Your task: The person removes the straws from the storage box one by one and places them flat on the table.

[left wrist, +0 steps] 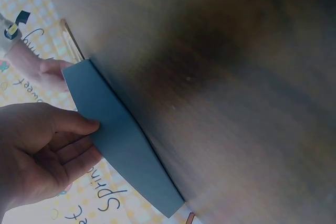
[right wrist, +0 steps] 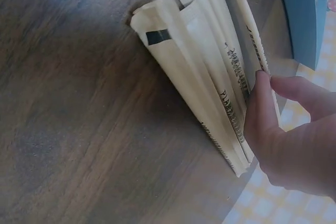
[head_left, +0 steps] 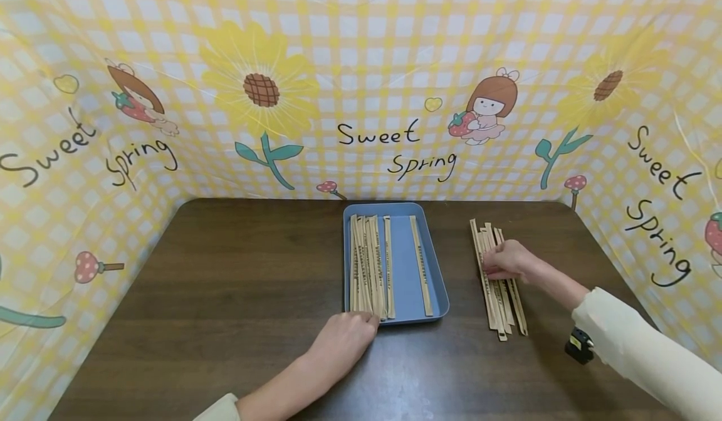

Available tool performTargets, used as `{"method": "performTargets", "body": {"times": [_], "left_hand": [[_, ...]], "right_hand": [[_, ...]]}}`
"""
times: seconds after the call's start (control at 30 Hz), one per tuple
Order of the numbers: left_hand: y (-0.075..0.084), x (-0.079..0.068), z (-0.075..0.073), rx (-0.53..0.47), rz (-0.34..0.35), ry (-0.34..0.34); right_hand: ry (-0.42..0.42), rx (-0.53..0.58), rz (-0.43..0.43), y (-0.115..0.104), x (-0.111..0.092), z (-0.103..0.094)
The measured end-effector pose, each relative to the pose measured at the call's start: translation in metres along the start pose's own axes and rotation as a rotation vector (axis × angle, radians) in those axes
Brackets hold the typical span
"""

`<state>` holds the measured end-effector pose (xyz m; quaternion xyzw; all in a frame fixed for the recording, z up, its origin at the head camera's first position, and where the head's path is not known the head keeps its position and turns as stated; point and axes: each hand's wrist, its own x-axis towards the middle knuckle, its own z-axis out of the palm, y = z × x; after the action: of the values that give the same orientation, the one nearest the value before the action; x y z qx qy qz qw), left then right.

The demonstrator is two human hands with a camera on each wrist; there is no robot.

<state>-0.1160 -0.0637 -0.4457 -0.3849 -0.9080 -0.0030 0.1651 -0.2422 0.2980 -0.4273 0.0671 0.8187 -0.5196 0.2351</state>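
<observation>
At the near left corner of a blue tray (head_left: 405, 283), my left hand (head_left: 341, 344) grips the rim, its thumb against the outer wall (left wrist: 123, 135) in the left wrist view. Several paper-wrapped straws (head_left: 366, 264) lie side by side along the tray's left half. A single wrapped straw (head_left: 420, 267) lies apart near its right side. My right hand (head_left: 513, 260) is over a loose pile of wrapped straws (head_left: 501, 311) right of the tray. Between thumb and finger it pinches one wrapped straw (right wrist: 247, 17), slightly apart from the others in the right wrist view.
The dark wooden table (head_left: 242, 270) carries the tray and the pile. A yellow checked cloth (head_left: 350, 64) with printed flowers and lettering hangs around the back and sides. A small black device (head_left: 579, 346) is on the right wrist.
</observation>
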Motion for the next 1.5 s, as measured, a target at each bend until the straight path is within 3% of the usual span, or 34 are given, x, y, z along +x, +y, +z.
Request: {"method": "performTargets", "body": {"times": [0.57,0.9,1.5], "left_hand": [[0.0005,0.0005,0.0,0.002,-0.014,-0.002],[0.0004,0.0007,0.0003,0.001,-0.014,0.01],[0.0003,0.0002,0.0005,-0.011,-0.011,0.0]], "right_hand": [[0.064,-0.09,-0.007,0.0057,0.0012,-0.0003],[0.106,-0.216,-0.049,0.002,-0.0017,0.0003],[0.117,-0.33,-0.068,-0.0008,-0.004,0.0059]]}}
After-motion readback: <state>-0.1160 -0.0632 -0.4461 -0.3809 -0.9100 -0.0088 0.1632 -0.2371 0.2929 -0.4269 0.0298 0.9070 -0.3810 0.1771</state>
